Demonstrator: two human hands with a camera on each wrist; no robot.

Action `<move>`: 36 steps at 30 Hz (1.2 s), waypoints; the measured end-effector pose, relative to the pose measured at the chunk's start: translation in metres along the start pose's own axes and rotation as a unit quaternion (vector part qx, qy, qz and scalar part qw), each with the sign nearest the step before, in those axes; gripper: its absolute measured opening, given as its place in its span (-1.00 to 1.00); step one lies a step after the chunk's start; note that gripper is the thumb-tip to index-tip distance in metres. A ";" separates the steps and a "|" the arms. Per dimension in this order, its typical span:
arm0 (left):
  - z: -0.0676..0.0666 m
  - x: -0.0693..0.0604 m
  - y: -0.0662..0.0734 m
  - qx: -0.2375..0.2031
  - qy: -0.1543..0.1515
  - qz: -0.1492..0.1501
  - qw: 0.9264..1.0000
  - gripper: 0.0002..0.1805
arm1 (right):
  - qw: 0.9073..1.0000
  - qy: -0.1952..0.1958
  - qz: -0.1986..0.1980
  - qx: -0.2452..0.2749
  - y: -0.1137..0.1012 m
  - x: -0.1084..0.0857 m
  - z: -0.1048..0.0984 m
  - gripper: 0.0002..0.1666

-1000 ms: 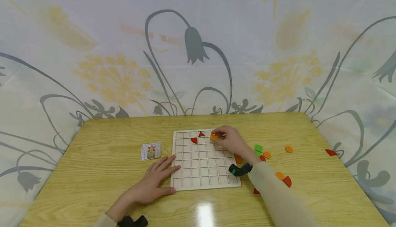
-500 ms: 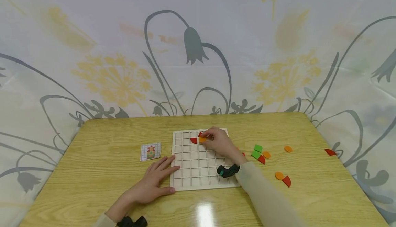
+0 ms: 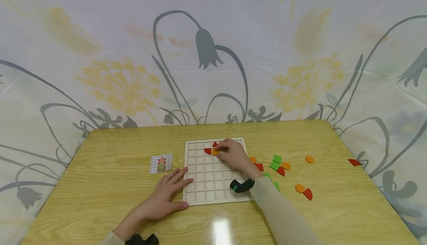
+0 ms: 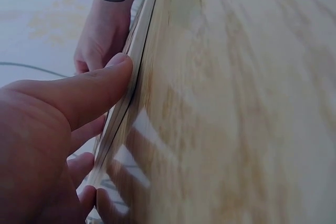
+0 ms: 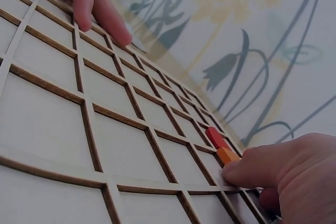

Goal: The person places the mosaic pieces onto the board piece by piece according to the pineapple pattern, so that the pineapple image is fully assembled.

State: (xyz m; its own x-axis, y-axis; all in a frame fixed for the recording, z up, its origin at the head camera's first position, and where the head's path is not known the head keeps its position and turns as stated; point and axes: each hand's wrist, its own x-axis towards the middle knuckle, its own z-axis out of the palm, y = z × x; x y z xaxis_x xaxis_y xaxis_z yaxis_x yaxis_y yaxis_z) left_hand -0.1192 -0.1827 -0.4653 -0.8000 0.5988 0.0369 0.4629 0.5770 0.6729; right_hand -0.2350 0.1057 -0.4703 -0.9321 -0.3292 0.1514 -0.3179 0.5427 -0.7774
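Note:
A white gridded board lies on the wooden table. My right hand pinches an orange piece at a cell in the board's second row, right of a red quarter-round piece and below a red triangle. The right wrist view has the orange piece at my fingertips, beside a red piece. With fingers spread, my left hand rests at the board's left edge; in the left wrist view its thumb lies against the board's side.
A pattern card lies left of the board. Right of it are scattered green squares, orange rounds and red quarter-rounds, some near my right forearm. One red piece lies by the table's right edge.
My right hand has moved left over the board with the orange piece, to beside the red quarter-round. My left hand has stayed in place.

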 end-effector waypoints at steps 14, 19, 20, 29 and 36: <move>0.003 -0.001 0.001 -0.004 0.035 -0.006 0.999 -0.30 | 1.000 0.011 0.010 0.000 0.001 0.001 0.002 -0.86; 0.004 -0.001 0.001 -0.005 0.049 -0.005 0.999 -0.31 | 1.000 0.012 0.015 -0.001 0.002 0.002 0.003 -0.87; 0.005 0.000 0.002 -0.006 0.051 -0.005 0.999 -0.31 | 1.000 0.012 0.016 0.000 0.002 0.002 0.003 -0.88; 0.006 -0.001 0.001 0.001 0.062 -0.007 0.998 -0.31 | 1.000 0.020 0.012 0.002 -0.001 0.001 0.002 -0.91; 0.006 -0.001 0.000 0.001 0.064 -0.006 0.998 -0.32 | 1.000 0.023 0.008 0.002 -0.002 0.001 0.002 -0.91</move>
State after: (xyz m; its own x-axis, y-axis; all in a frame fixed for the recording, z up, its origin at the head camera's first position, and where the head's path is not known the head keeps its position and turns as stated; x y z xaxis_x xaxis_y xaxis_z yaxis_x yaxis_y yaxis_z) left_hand -0.1158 -0.1797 -0.4698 -0.8470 0.5171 0.1232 0.4547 0.5847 0.6719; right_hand -0.2347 0.1023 -0.4697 -0.9440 -0.2847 0.1668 -0.3026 0.5450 -0.7819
